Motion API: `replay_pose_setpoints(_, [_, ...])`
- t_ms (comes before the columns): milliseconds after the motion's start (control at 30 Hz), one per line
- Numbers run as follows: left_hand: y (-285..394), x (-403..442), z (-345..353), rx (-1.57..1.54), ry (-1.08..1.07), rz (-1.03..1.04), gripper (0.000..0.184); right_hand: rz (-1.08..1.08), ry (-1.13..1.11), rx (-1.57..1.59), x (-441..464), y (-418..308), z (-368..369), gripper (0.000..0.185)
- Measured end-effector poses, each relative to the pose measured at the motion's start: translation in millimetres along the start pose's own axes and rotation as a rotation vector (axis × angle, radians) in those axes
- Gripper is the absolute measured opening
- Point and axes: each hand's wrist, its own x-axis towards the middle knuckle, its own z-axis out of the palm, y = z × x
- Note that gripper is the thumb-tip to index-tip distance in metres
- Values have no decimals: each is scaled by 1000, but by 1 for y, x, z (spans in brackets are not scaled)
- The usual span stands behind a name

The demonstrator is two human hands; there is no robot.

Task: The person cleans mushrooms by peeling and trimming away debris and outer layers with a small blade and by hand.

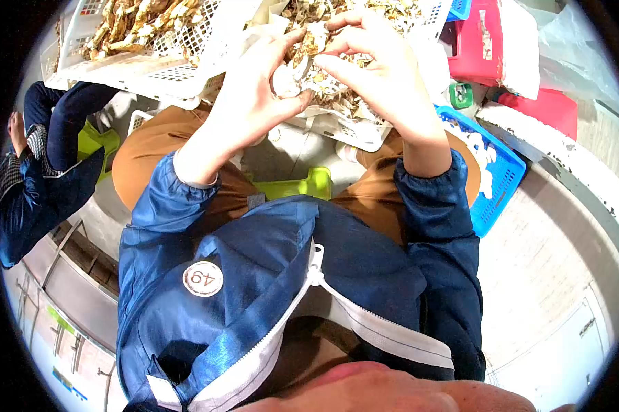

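Observation:
My left hand point(251, 93) is curled around a white piece point(285, 81), which shows between its palm and thumb. Facing it, my right hand point(385, 75) has its fingers bent and its thumb close to them, at a pale brown, ragged piece point(314, 40). Both hands are over a white perforated basket point(354, 132) of brown and cream scraps point(351, 103). The exact contact at the right fingertips is hard to make out.
Another white basket point(162, 84) at upper left holds long brown pieces point(141, 24). A blue basket point(507, 180) with white pieces stands at right, near red containers point(476, 44). A yellow-green object point(292, 187) lies between the knees. Another person point(55, 165) sits at left.

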Motion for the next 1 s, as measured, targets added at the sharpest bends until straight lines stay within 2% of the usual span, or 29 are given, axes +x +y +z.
replay_pose_setpoints(100, [1,0,0,-33,-3,-18,73,-160,16,-117,2,1,-2,16])
replay_pose_setpoints(133, [1,0,0,-49,2,-20,73,-124,6,-12,0,-3,-2,16])
replay_pose_setpoints(333, [-1,0,4,-31,21,12,69,-102,73,-11,-2,11,5,18])
replay_pose_setpoints(433, [3,0,1,-13,-12,-6,68,-17,53,36,-3,11,4,17])
replay_pose_setpoints(633, [5,0,-2,10,-69,-49,67,73,67,-88,-2,3,4,15])
replay_pose_setpoints(733, [0,1,0,16,-21,-5,66,-134,86,-43,-1,14,5,16])
replay_pose_setpoints(1000, [5,-2,0,22,-89,-30,70,-53,120,-233,-3,11,9,13])
